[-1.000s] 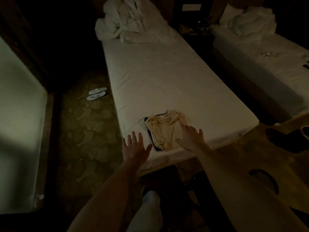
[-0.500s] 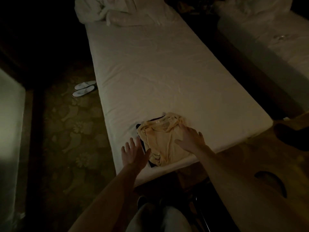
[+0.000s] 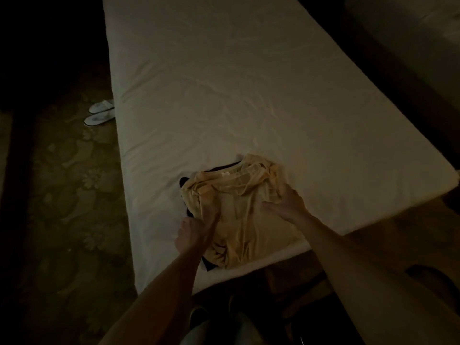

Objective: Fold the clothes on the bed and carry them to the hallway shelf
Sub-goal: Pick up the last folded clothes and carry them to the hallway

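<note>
Yellow garment (image 3: 239,215), folded and a little rumpled, lying on the white bed (image 3: 236,95) at its near end, close to the foot edge. Stacked on a dark garment (image 3: 185,181), visible only as a black rim along the yellow one's left and far sides and at its near left corner. Left hand (image 3: 193,235) at the yellow garment's left edge, fingers tucked under the cloth and curled around the stack's side. Right hand (image 3: 286,202) on the yellow garment's right side, thumb pressed on top and fingers wrapped over the bunched right edge, clamped on the fabric. Both bare forearms reaching in from the near side of the bed. 2 white slippers (image 3: 100,114) on the patterned carpet (image 3: 64,195) left of the bed, side by side, near its long edge. Second white bed (image 3: 410,33) to the right of the first, well apart across a dark gap. Dim lighting throughout, detail in the shadows hard to tell.
</note>
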Tool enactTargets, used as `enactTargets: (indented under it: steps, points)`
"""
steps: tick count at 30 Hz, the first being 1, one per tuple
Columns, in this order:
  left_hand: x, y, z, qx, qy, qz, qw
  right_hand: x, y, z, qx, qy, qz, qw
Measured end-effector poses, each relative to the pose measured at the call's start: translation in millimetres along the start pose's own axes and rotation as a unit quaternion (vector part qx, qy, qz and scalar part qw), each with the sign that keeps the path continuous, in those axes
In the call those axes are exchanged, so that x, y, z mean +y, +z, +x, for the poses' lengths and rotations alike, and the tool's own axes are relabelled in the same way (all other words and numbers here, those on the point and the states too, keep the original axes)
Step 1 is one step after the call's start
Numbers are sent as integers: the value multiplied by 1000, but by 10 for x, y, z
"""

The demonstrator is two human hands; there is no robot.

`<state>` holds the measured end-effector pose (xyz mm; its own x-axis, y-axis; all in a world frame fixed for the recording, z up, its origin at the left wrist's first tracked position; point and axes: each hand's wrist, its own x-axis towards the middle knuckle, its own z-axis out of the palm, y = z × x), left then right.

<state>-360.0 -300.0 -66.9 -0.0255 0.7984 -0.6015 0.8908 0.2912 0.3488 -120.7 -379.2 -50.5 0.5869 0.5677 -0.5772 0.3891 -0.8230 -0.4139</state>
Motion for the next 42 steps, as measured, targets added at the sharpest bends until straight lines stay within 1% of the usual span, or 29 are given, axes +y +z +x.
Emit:
enactTargets:
  steps: [2,5,7,9,11,13,15,18,21,26,32,36,39,42]
  points:
    - [40,144,190,11,5,-45,999,64,104,248,-2,33,36,999]
    - [47,301,422,18,-3,-97,995,75,287,471,-1,34,69,997]
    - [82,311,382,22,31,-112,993,40,384,527,12,34,142,989]
    - [96,294,360,16,64,-121,991,7,449,547,15,32,170,985]
    - [68,250,384,-7,82,-162,983,-56,438,529,0,25,175,984]
    - [22,152,392,-40,114,-219,968,-116,384,468,-31,25,192,981]
    - [20,43,333,-94,130,-281,946,-186,308,372,-50,19,223,973]
    - [74,-187,120,-169,139,-329,919,-321,172,174,-83,13,276,957]
    - [90,-508,-72,-178,137,-370,901,-539,-67,-116,-115,4,306,945]
    - [24,-1331,-453,-140,97,-423,890,-1035,-550,-657,-131,-42,317,938]
    - [-129,-2273,-1061,-58,100,-473,873,-1909,-997,-1358,-168,-118,285,936]
    - [-388,-2795,-1499,28,107,-478,871,-2431,-1070,-1819,-198,-158,263,931]
    - [-708,-3154,-1917,85,89,-504,855,-2816,-1021,-2260,-226,-190,241,924]
    - [-1119,-3452,-2293,127,67,-543,828,-3150,-860,-2723,-256,-226,211,916]
